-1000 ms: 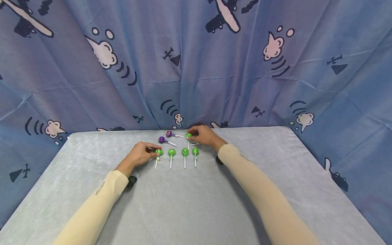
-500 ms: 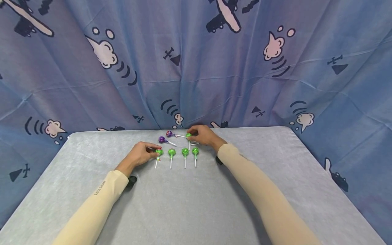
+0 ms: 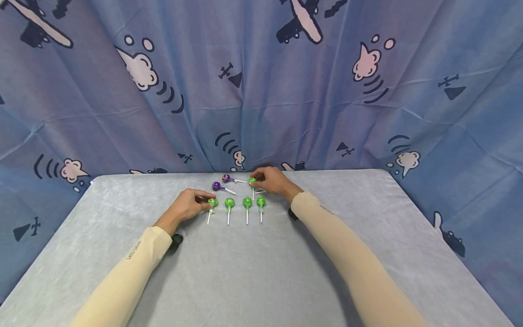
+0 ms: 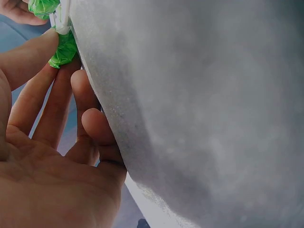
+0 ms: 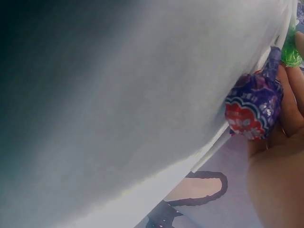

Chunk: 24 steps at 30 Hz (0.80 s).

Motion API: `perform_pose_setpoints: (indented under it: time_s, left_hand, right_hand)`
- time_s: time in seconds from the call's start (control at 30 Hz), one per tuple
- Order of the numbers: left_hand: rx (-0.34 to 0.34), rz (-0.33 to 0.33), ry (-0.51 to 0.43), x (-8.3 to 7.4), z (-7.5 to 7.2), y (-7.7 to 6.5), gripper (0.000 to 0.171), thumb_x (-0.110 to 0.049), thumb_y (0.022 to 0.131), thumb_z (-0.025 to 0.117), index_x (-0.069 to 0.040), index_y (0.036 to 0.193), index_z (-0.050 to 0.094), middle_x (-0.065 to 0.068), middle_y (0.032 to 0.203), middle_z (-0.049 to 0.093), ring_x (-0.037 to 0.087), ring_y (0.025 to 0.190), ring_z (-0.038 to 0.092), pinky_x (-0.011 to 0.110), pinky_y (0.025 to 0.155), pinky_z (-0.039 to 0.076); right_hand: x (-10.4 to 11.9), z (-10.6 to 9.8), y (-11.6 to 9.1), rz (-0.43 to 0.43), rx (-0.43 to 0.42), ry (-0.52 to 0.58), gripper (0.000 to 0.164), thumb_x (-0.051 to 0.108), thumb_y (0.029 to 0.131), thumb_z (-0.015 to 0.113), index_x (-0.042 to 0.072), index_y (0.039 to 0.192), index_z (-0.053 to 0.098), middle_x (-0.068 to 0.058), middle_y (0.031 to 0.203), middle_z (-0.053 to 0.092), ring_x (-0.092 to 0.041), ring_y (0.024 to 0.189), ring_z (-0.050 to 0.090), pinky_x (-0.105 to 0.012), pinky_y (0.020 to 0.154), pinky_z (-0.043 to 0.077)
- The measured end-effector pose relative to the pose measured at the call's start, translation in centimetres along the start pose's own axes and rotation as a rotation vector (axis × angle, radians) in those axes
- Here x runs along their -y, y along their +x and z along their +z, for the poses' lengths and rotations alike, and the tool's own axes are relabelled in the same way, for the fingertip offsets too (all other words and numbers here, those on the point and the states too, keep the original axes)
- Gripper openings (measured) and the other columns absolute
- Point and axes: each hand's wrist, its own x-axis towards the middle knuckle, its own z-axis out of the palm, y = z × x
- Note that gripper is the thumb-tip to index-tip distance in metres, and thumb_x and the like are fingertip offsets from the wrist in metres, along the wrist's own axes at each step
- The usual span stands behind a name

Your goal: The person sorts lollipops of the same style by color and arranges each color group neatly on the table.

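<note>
In the head view my left hand (image 3: 188,205) pinches the head of a green-wrapped lollipop (image 3: 213,202) between thumb and fingers, at the left end of a row of green lollipops (image 3: 229,203). At the back, my right hand (image 3: 271,180) pinches another green lollipop (image 3: 252,181), its white stick pointing toward me. The right wrist view shows a purple and red lollipop (image 5: 254,107) beside the right hand's fingers; in the head view that hand hides its head. In the left wrist view, thumb and fingertips hold the green wrapper (image 4: 65,50).
Two purple lollipops, one nearer (image 3: 216,185) and one farther (image 3: 226,178), lie behind the row, sticks pointing right. They rest on a grey cloth-covered table (image 3: 229,272). A blue patterned curtain (image 3: 261,91) hangs along the table's back edge.
</note>
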Motion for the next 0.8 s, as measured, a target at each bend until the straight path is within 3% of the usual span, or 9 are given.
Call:
perform_pose_setpoints:
  time_s: [0.23,0.47,0.63,0.8]
  left_hand:
    - [0.009,-0.021,-0.003,-0.2,0.1,0.0,0.034,-0.022,0.089,0.074,-0.016,0.123,0.073,0.013,0.126,0.069,0.027,0.106,0.064,0.039,0.087,0.05]
    - [0.016,-0.021,-0.005,-0.4,0.0,-0.2,0.034,-0.021,0.09,0.073,-0.015,0.123,0.072,0.014,0.127,0.068,0.028,0.108,0.064,0.042,0.09,0.05]
    - [0.013,-0.033,0.002,-0.3,0.0,-0.2,0.034,-0.021,0.09,0.073,-0.016,0.124,0.072,0.014,0.127,0.068,0.028,0.108,0.064,0.042,0.091,0.05]
    - [0.016,-0.026,0.0,-0.4,-0.1,-0.1,0.034,-0.022,0.09,0.073,-0.016,0.124,0.072,0.014,0.127,0.068,0.027,0.106,0.063,0.039,0.088,0.049]
  right_hand:
    - [0.0,-0.3,-0.3,0.01,-0.024,0.039,0.035,0.032,0.092,0.071,0.016,0.123,0.069,-0.005,0.121,0.069,-0.021,0.114,0.063,-0.039,0.098,0.049]
    - [-0.3,-0.9,-0.8,0.056,-0.052,0.146,0.033,0.032,0.093,0.071,0.018,0.122,0.069,-0.004,0.12,0.067,-0.022,0.11,0.063,-0.035,0.081,0.056]
    - [-0.3,-1.1,-1.0,0.045,-0.054,0.135,0.034,0.033,0.092,0.071,0.019,0.123,0.069,-0.003,0.12,0.067,-0.022,0.11,0.063,-0.035,0.082,0.055]
    - [-0.2,-1.1,-1.4,-0.001,-0.057,0.075,0.034,0.035,0.093,0.07,0.019,0.123,0.069,-0.003,0.119,0.069,-0.022,0.111,0.063,-0.04,0.091,0.052]
